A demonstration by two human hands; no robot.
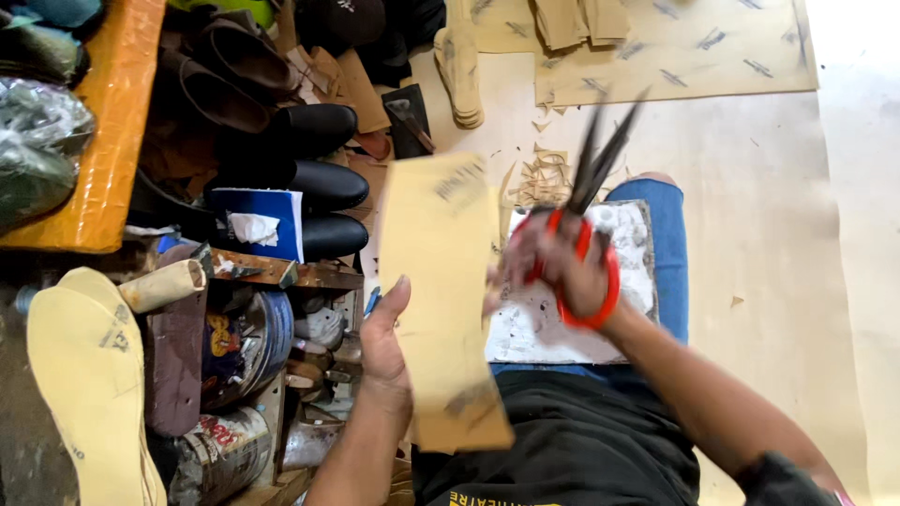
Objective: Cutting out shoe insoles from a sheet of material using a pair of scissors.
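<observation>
Insoles (89, 375), pale yellow, lie stacked at the far left edge, with an orange board (117, 122) above them. Next to the right, dark shoes (281, 131) sit in a row beside a blue booklet (267, 220), and paint tins (239, 347) crowd the shelf below.

Left hand (386, 342) grips the long tan cardboard sheet (441, 290) along its left edge, thumb on the front face and fingers curled behind. The sheet stands nearly upright over the lap, its lower end near the black shirt.

Right hand (558, 262) is closed through the red handles of the scissors (586, 197). The dark blades point up and away and are blurred; they appear parted, but how far cannot be told. The scissors sit just right of the sheet's edge; contact cannot be confirmed.

A white slab (544, 328) rests on the knee under the right hand. Tan paper sheets (675, 52) and offcuts (544, 178) lie on the floor beyond.
</observation>
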